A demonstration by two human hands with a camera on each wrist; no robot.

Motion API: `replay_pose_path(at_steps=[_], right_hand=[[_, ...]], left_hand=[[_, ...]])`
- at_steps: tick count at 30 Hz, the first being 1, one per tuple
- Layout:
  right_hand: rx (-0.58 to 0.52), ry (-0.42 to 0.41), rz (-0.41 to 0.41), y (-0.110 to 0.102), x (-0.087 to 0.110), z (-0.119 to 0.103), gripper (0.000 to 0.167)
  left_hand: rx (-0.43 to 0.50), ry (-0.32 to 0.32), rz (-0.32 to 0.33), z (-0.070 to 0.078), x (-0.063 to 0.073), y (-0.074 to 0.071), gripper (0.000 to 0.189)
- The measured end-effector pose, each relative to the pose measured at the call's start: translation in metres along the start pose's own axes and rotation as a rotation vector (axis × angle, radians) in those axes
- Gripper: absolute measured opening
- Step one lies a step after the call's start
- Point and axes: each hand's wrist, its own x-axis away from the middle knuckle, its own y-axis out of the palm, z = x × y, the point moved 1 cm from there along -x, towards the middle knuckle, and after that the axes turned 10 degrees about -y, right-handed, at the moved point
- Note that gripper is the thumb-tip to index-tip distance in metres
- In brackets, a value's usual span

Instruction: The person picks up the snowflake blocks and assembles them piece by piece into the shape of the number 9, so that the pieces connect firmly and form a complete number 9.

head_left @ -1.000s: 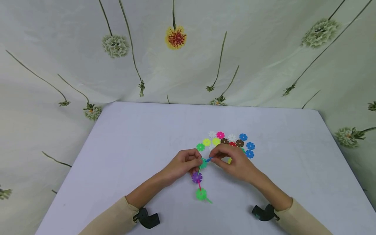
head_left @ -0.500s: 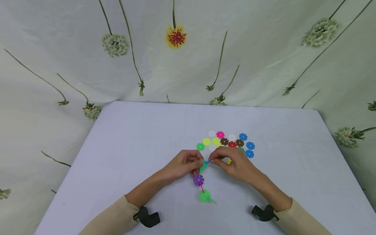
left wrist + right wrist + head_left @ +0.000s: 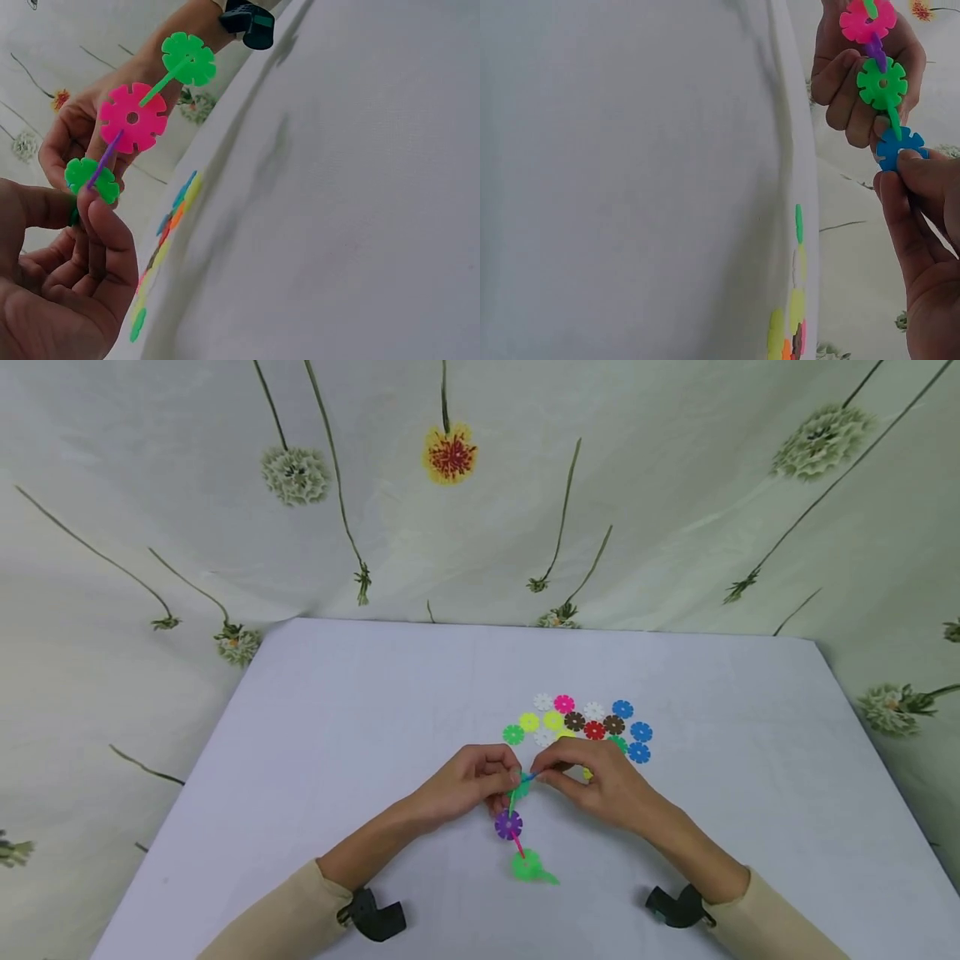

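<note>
A chain of interlocking snowflake discs [image 3: 508, 825] hangs below my hands, with green, purple and pink pieces slotted at right angles. My left hand [image 3: 476, 781] pinches its upper end between thumb and fingers, right at a green disc [image 3: 882, 82]. From the other side my right hand [image 3: 603, 781] pinches a blue snowflake disc [image 3: 900, 146] by its edge. The blue disc meets an edge-on green disc [image 3: 895, 122] at the top of the chain. In the left wrist view a pink disc [image 3: 133, 118] and the end green disc [image 3: 189, 58] show face-on.
Several loose snowflake discs, among them a red one [image 3: 594, 730] and a blue one [image 3: 641, 732], lie flat on the white table [image 3: 360, 693] just beyond my hands. Some are partly hidden by the right hand. A flower-printed cloth [image 3: 480, 543] hangs behind the table.
The chain's lower end has swung to the right and toward me. The blue disc has come down slightly with my right fingers, against the chain's upper end. The loose discs stay put.
</note>
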Motion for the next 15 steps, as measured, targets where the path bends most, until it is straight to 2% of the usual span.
replay_pose_path(at_steps=[7,10,15], right_hand=[[0.026,0.080,-0.029,-0.007,0.005,0.006,0.030],[0.113,0.148,-0.071,-0.015,0.010,0.011,0.029],[0.305,0.293,-0.200,-0.031,0.021,0.020,0.027]], left_hand=[[0.051,0.007,0.025,0.002,0.001,-0.001,0.014],[0.072,-0.005,0.050,0.002,0.002,-0.002,0.013],[0.102,-0.014,0.072,0.000,0.002,-0.003,0.014]])
